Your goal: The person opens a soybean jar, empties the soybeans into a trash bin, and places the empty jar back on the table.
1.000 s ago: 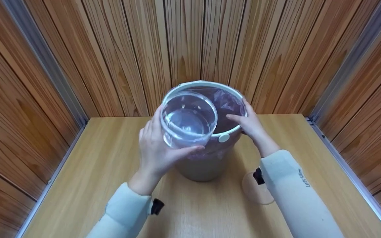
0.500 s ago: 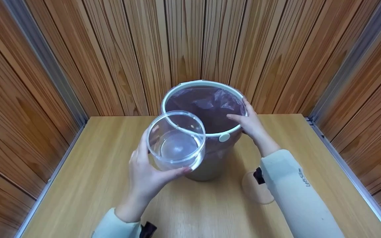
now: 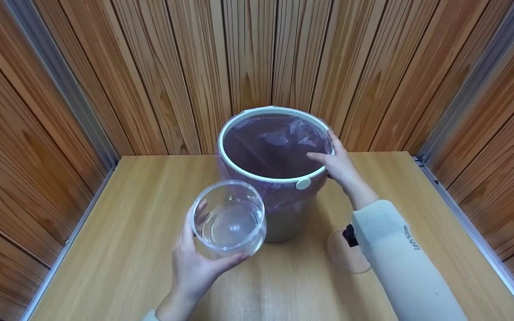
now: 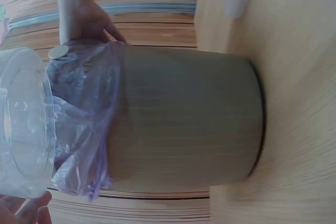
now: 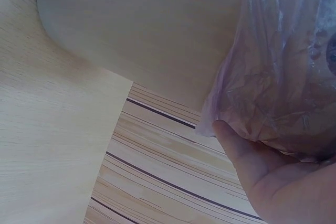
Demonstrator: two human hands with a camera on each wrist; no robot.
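My left hand (image 3: 190, 263) holds a clear round plastic tub (image 3: 230, 218) from its left side, thumb along the near side, its open top facing up. The tub is in front of a grey trash can (image 3: 286, 227) and overlaps its lower left part in the head view. A thin purple bag (image 5: 283, 66) lines the can and is folded down over its outside. At the can's right side my right hand (image 3: 344, 169) grips the pale rim, thumb over the inside and fingers outside. In the left wrist view the tub (image 4: 26, 124) appears close beside the bag.
A clear round disc, like a lid, (image 3: 341, 254) lies on the wooden table (image 3: 118, 249), partly behind the right sleeve (image 3: 400, 249). Wood-plank walls (image 3: 248, 53) rise at the back and both sides, with metal strips along the corners.
My left hand has drawn the tub from over the can's opening toward the front left, uncovering the bagged inside. My right hand stays on the rim.
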